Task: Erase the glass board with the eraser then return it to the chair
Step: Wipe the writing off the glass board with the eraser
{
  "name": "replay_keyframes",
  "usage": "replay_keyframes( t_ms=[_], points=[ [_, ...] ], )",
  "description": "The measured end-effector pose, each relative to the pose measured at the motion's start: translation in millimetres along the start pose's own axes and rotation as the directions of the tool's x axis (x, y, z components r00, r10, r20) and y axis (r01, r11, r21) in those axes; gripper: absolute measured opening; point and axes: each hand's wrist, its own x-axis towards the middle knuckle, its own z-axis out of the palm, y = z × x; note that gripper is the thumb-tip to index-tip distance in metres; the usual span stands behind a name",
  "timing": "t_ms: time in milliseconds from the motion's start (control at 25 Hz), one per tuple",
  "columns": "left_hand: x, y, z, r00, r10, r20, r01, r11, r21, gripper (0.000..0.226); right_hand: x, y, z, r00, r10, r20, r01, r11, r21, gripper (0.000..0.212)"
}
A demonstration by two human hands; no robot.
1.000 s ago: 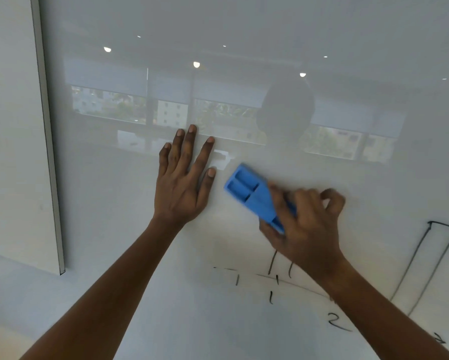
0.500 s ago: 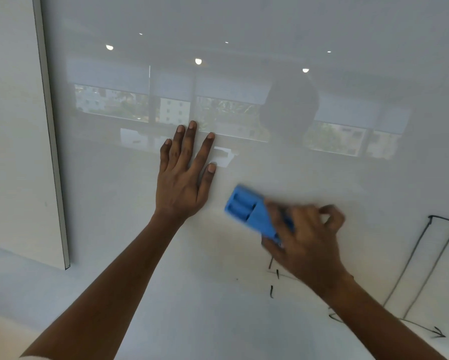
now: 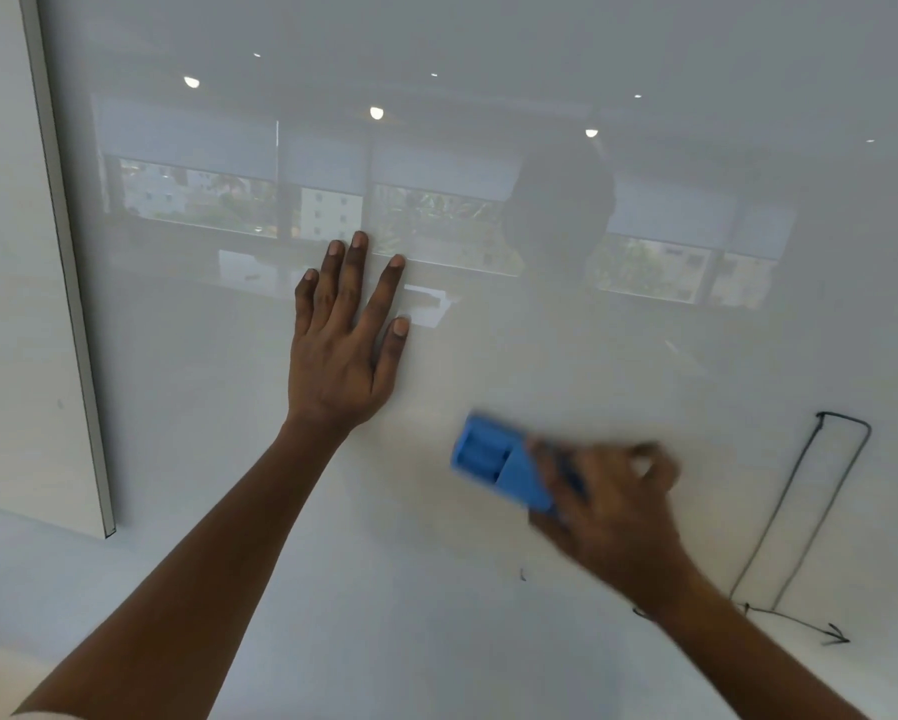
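The white glass board (image 3: 488,70) fills most of the view and mirrors windows and ceiling lights. My left hand (image 3: 340,345) lies flat on it, fingers spread and pointing up. Lower right of it, my right hand (image 3: 613,506) grips a blue eraser (image 3: 493,467) pressed against the board; both are blurred by motion. A black marker outline of a tall narrow shape with an arrow at its foot (image 3: 800,522) stands at the right. A tiny black mark (image 3: 523,575) sits below the eraser. The chair is out of view.
The board's left metal edge (image 3: 67,283) runs down to a lower corner at the left, with plain wall (image 3: 5,304) beyond it and below it.
My right hand has swept the eraser downward and to the right across the board. The small black lines and numbers under it have disappeared. My left hand has stayed flat in place.
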Motion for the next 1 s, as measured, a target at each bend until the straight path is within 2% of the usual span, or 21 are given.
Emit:
replay_keyframes(
  t_ms=[80,120,160,200,240,280,320,360,400,440,520,600,640,680,720,760,800,840,880,920,1000],
  points=[
    [0,0,0,1.0,-0.006,0.0,0.006,1.0,-0.003,0.057,26,21,2,0.961,0.26,-0.093,-0.265,0.963,-0.045,0.054],
    [-1,1,0,1.0,-0.009,0.004,0.01,1.0,-0.009,0.057,27,17,3,0.951,0.297,-0.091,-0.301,0.953,-0.035,0.055],
    [-1,1,-1,1.0,-0.009,0.008,0.009,1.0,-0.015,0.057,19,3,5,0.967,0.249,-0.048,-0.249,0.968,-0.008,0.055],
    [-1,1,-2,1.0,-0.005,0.01,0.005,1.0,-0.02,0.057,0,-16,5,0.992,0.119,0.032,-0.12,0.992,0.034,0.055],
    [-1,1,-2,1.0,-0.003,0.012,0.003,1.0,-0.02,0.057,-27,-35,5,0.99,-0.076,0.12,0.067,0.994,0.082,0.053],
    [-1,0,-2,1.0,-0.004,0.015,0.004,1.0,-0.017,0.057,-55,-46,3,0.945,-0.261,0.196,0.244,0.964,0.106,0.05],
    [-1,0,-2,1.0,-0.004,0.014,0.004,1.0,-0.017,0.057,-75,-49,0,0.89,-0.377,0.257,0.36,0.926,0.11,0.047],
    [-1,0,-2,1.0,-0.004,0.009,0.004,1.0,-0.017,0.057,-83,-41,-4,0.865,-0.417,0.279,0.404,0.909,0.105,0.045],
    [-1,0,-1,1.0,-0.005,0.005,0.005,1.0,-0.013,0.057,-78,-28,-9,0.882,-0.399,0.249,0.388,0.917,0.093,0.045],
    [-1,0,-1,1.0,-0.004,0.002,0.004,1.0,-0.01,0.057,-65,-12,-12,0.924,-0.328,0.195,0.321,0.945,0.066,0.047],
    [-2,0,0,1.0,0.004,-0.009,-0.004,1.0,-0.007,0.057,-26,31,-19,0.998,-0.041,0.038,0.043,0.998,-0.054,0.054],
    [-2,0,1,1.0,0.005,-0.022,-0.004,1.0,0.003,0.057,3,68,-22,0.958,0.265,-0.109,-0.278,0.953,-0.123,0.056],
    [-2,0,2,1.0,0.006,-0.027,-0.006,1.0,0.008,0.057,8,71,-21,0.923,0.361,-0.137,-0.376,0.919,-0.117,0.057],
    [-3,0,2,0.999,0.01,-0.03,-0.01,1.0,0.008,0.057,5,64,-19,0.92,0.37,-0.127,-0.382,0.919,-0.095,0.058],
    [-3,0,2,0.999,0.014,-0.033,-0.013,1.0,0.007,0.057,-9,45,-17,0.951,0.303,-0.063,-0.306,0.95,-0.054,0.057],
    [-3,0,2,0.999,0.015,-0.034,-0.015,1.0,0.006,0.057,-30,20,-13,0.986,0.164,0.038,-0.164,0.987,0.001,0.056],
    [-3,-1,1,0.999,0.018,-0.035,-0.018,1.0,0.006,0.057,-57,-4,-12,0.99,-0.017,0.143,0.009,0.998,0.054,0.054],
    [-3,-2,0,0.999,0.022,-0.035,-0.022,1.0,0.006,0.057,-85,-21,-11,0.958,-0.182,0.223,0.167,0.982,0.087,0.05],
    [-3,-2,0,0.999,0.026,-0.039,-0.026,1.0,0.004,0.057,-105,-28,-14,0.917,-0.283,0.282,0.268,0.959,0.091,0.046],
    [-2,-1,0,0.999,0.028,-0.044,-0.028,1.0,0.002,0.057,-112,-25,-17,0.897,-0.314,0.309,0.303,0.949,0.085,0.044],
    [-2,-1,1,0.998,0.024,-0.051,-0.023,1.0,0.006,0.057,-91,-1,-23,0.941,-0.244,0.233,0.245,0.969,0.027,0.044]
  ],
)
